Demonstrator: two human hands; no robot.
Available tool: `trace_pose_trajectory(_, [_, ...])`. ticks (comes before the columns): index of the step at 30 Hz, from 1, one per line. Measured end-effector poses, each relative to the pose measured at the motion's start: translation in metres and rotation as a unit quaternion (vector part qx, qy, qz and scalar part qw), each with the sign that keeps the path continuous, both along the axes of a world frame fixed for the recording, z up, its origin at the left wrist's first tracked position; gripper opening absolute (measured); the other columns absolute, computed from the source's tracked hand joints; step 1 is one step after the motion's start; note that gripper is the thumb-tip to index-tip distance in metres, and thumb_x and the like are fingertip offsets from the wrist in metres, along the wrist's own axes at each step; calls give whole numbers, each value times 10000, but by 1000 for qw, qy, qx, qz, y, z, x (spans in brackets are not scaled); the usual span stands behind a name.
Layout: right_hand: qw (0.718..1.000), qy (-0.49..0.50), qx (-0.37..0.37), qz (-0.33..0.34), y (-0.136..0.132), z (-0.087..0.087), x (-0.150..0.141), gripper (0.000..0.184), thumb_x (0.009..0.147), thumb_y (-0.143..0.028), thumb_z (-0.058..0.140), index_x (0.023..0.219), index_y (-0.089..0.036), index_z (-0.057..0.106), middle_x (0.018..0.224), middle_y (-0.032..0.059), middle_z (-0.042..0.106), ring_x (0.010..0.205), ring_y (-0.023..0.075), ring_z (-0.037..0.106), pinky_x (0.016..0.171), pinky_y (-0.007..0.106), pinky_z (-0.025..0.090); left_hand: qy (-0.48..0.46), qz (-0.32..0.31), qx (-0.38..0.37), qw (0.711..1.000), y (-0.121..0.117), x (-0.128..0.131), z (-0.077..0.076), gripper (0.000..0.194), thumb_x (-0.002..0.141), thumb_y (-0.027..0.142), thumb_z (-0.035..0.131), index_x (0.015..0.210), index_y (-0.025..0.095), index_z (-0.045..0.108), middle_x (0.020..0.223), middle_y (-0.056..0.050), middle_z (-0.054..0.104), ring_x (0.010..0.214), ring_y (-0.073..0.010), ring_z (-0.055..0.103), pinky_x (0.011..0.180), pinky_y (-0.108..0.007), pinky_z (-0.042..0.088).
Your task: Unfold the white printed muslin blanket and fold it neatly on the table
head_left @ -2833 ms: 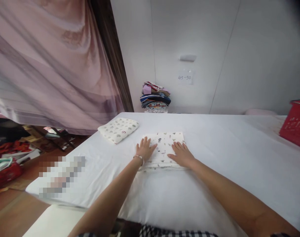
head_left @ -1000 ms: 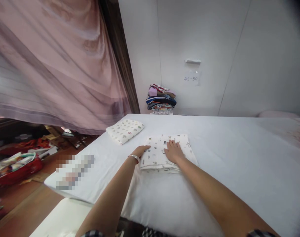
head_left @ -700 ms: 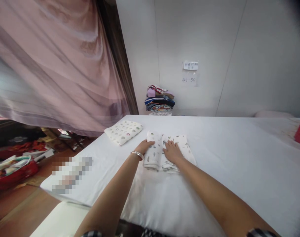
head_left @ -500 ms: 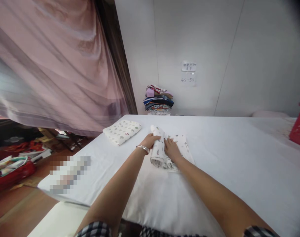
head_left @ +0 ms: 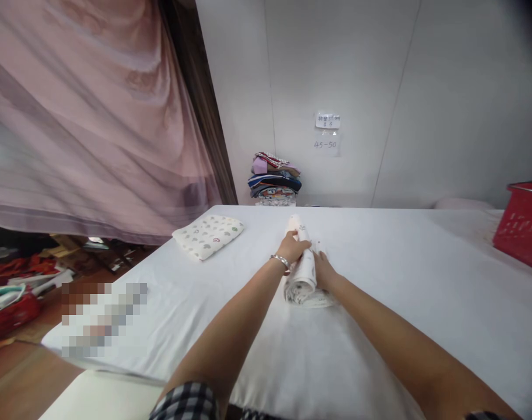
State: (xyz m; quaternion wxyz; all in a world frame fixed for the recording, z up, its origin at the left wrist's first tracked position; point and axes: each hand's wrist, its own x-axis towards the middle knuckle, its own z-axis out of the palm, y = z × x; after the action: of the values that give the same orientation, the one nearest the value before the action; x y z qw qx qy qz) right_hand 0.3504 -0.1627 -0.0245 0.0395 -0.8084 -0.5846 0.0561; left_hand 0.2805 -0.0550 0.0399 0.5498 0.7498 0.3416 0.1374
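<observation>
A white cloth with a small scattered print is partly rolled up, and its roll [head_left: 305, 272] lies lengthwise away from me on the white-covered table [head_left: 392, 262]. My left hand [head_left: 293, 247] is closed around the roll's upper left side, fingers and thumb wrapped over it; a silver bangle circles that wrist. Against the roll's right side lies my right hand [head_left: 326, 273], stretched out on the flat part of the cloth, its fingertips partly hidden behind the roll. The spiral layers show at the roll's near end.
Off to the left lies a folded cream cloth [head_left: 210, 236] with a leaf-like print. A stack of folded fabrics [head_left: 275, 178] stands against the back wall. A red plastic basket [head_left: 522, 224] sits at the right. On the left, a pink curtain [head_left: 104, 116] hangs beside the table.
The roll has moved right over the flat part of the cloth and taken up more of it. My left hand has travelled with it; less of the flat cloth shows at the right.
</observation>
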Motion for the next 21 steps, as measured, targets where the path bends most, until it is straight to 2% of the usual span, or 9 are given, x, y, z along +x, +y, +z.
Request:
trace_pose_trajectory(3, [997,15,58,-56,-26,-16,21,806,712,-336,574,1423,-96,280,1489,157,173,1372,317,82,1084,509,74,4,-30,-12,999,-20,13,-14,776,709,364,645,1366,164,283,923,-121,661,671,-188,634,575,-281,496])
trace_pose_trajectory(5, [984,59,107,-129,-43,-29,38,710,750,-310,526,1394,-77,338,1478,155,212,1371,288,130,1090,472,137,8,-47,-27,998,-34,18,-27,777,766,399,581,1391,117,214,888,-132,668,628,-177,630,557,-281,501])
trace_pose_trajectory(7, [956,119,166,-208,-59,-39,54,550,798,-252,431,1324,-92,454,1440,126,322,1352,244,223,1090,418,200,1,-58,-30,998,-43,19,-38,718,806,373,536,1389,102,216,972,-149,658,682,-163,636,589,-263,509])
trace_pose_trajectory(10, [898,208,260,-289,-74,-43,69,449,791,-212,406,1195,-137,587,1307,85,513,1247,205,419,1064,359,286,-10,-79,-8,997,-46,17,-49,573,816,291,523,1334,125,341,1087,-133,630,793,-149,637,645,-234,510])
trace_pose_trajectory(13, [856,280,323,-291,-73,-34,69,395,786,-299,470,1115,-156,636,1172,82,615,1126,212,534,1006,360,364,-6,-112,34,993,-42,9,-50,453,801,273,539,1233,151,479,1077,-98,643,813,-154,637,695,-250,507])
trace_pose_trajectory(15, [846,310,341,-267,-62,-22,66,405,791,-365,491,1112,-162,631,1143,80,630,1086,209,558,972,354,393,-3,-130,80,988,-43,1,-46,390,777,277,566,1156,186,549,1073,-67,648,850,-165,625,775,-275,489])
trace_pose_trajectory(18, [848,329,332,-252,-38,-3,62,457,798,-360,501,1195,-144,569,1188,91,601,1063,191,567,940,316,411,6,-151,175,973,-53,-12,-40,278,757,276,575,1026,216,614,1040,-46,656,993,-212,561,924,-348,405])
trace_pose_trajectory(19, [854,325,316,-256,-29,2,62,483,802,-348,500,1234,-137,536,1218,97,580,1067,187,563,938,305,408,15,-160,234,959,-57,-16,-40,232,775,283,550,986,219,619,1018,-46,659,1027,-226,534,947,-378,378])
trace_pose_trajectory(21, [871,307,272,-269,-11,13,63,545,811,-353,498,1307,-130,460,1247,109,555,1080,196,554,941,307,398,24,-174,367,914,-65,-23,-42,192,830,298,468,937,222,607,1006,-40,656,1058,-234,499,947,-416,356])
